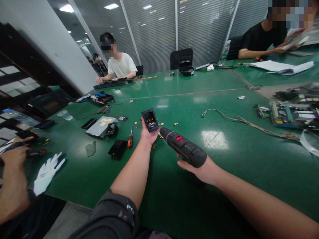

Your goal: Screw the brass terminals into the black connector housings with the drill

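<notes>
We cannot read the blurred white lettering point(130, 208) on our dark fabric sleeve point(109, 212). Our left hand point(149, 136) curls its fingers around an open black plastic box point(149, 117); our right hand point(206, 170) wraps its fingers around a black-and-red cordless drill point(185, 149), pointing toward the left fingers.

Left grip point(149, 136) — black box point(151, 117) | right grip point(204, 172) — power drill point(184, 146) | green table point(249, 159)

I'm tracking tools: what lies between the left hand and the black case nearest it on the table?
The head view shows an orange-handled screwdriver between the left hand and black case.
</notes>
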`<action>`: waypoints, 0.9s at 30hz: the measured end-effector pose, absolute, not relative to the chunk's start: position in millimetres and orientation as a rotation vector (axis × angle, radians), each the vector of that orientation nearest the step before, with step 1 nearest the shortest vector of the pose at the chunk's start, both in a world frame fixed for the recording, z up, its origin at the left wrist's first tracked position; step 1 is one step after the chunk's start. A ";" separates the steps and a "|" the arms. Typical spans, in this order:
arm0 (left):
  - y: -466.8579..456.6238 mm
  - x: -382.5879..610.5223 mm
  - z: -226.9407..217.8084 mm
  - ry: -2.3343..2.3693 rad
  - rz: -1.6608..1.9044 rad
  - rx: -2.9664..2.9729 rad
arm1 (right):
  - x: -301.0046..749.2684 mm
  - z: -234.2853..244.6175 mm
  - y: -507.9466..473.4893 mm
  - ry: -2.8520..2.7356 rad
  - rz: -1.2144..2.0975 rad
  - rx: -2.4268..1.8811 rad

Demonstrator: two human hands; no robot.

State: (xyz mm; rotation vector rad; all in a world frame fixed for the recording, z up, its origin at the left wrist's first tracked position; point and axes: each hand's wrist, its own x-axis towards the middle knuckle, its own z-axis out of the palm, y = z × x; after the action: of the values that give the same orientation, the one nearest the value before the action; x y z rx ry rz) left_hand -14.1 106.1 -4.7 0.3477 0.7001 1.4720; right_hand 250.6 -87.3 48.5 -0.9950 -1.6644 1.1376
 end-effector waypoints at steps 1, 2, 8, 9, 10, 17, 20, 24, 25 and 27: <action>106.2 -14.3 -5.0 0.697 1.469 0.353 | 250.5 48.5 -87.4 -1.663 1.140 -0.995; 106.2 -14.4 -5.0 0.693 1.468 0.354 | 250.3 48.3 -87.5 -1.660 1.143 -0.994; 104.4 -12.6 -1.6 0.712 1.477 0.314 | 250.2 47.4 -88.1 -1.659 1.143 -1.003; 103.8 -12.3 -1.0 0.720 1.478 0.305 | 250.3 47.6 -88.1 -1.658 1.141 -1.004; 103.2 -12.1 -0.4 0.726 1.477 0.300 | 250.4 48.0 -88.1 -1.656 1.139 -1.003; 101.3 -13.3 1.3 0.740 1.461 0.341 | 250.8 51.9 -87.8 -1.665 1.146 -1.002; 101.5 -13.4 1.5 0.742 1.464 0.340 | 250.8 51.6 -87.9 -1.652 1.155 -1.006; 102.3 -13.1 1.3 0.731 1.470 0.333 | 251.1 51.1 -87.7 -1.655 1.151 -0.999; 102.5 -13.0 1.3 0.730 1.471 0.329 | 251.3 51.2 -87.7 -1.654 1.154 -0.999; 102.9 -12.7 1.2 0.732 1.475 0.324 | 251.4 51.6 -87.5 -1.651 1.162 -1.001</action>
State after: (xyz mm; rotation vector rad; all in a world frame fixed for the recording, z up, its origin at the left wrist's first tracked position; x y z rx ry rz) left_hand -12.7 102.9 1.2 0.3244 0.7322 1.4753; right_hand 251.4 -87.5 51.6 -1.0012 -1.6506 1.1616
